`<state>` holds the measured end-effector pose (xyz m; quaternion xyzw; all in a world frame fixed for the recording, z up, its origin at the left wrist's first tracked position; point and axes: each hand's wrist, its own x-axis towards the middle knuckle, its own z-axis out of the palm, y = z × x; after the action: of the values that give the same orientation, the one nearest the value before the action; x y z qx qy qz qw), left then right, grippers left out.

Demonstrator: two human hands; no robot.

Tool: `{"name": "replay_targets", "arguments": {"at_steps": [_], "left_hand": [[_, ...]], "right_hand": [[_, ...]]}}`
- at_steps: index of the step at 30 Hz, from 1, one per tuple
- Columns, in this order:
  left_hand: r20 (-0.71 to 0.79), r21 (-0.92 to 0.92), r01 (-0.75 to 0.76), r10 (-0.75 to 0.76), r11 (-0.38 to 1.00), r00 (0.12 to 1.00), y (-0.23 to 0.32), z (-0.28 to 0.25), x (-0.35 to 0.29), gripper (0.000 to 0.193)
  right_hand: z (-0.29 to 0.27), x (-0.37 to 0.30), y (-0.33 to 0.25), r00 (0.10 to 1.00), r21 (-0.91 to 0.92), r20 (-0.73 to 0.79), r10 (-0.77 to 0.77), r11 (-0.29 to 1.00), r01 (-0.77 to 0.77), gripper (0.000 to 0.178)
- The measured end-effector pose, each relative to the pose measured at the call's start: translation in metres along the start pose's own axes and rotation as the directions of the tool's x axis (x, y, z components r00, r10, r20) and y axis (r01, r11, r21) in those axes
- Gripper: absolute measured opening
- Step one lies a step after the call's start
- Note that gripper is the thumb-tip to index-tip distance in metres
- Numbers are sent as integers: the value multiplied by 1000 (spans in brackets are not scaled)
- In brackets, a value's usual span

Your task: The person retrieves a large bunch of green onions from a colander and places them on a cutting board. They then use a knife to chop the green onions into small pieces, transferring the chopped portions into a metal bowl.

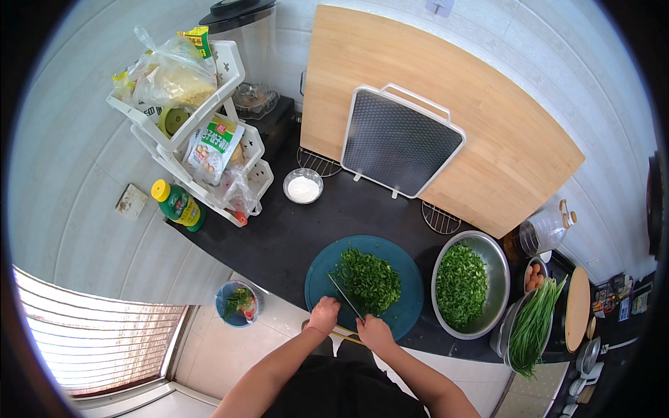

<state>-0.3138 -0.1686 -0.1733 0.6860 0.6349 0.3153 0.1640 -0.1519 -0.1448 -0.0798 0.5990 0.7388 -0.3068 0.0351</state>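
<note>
A round blue-green cutting board (411,285) lies at the counter's front edge, with a heap of chopped green chives (368,280) on it. My right hand (376,333) is closed round the handle of a knife (345,295) at the board's near edge. The thin blade slants away to the left, along the heap's left side. Just left of the blade, my left hand (324,315) rests at the board's rim with its fingers curled in. Whatever those fingers may hold is hidden. To the right stands a steel bowl (503,279) full of chopped chives.
Uncut chives (533,327) overhang a basin at the right, beside a bowl of eggs (535,274). A glass bowl of white powder (303,187) sits behind the board. A white rack (164,143) and green bottle (178,205) are left; a bin (239,304) is below.
</note>
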Motion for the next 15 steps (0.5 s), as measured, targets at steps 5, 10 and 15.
{"name": "replay_targets", "arguments": {"at_steps": [5,10,15], "left_hand": [[-13,-56,-29,28,998,1000,0,-1,0,15],[15,-108,-27,28,994,999,4,-8,4,15],[1,-84,-46,46,995,999,-4,-3,1,24]], "right_hand": [[23,19,1,995,-91,83,-56,994,63,25],[34,49,-28,993,-88,-32,-116,990,113,23],[14,38,-11,985,120,-161,-54,990,74,28]]}}
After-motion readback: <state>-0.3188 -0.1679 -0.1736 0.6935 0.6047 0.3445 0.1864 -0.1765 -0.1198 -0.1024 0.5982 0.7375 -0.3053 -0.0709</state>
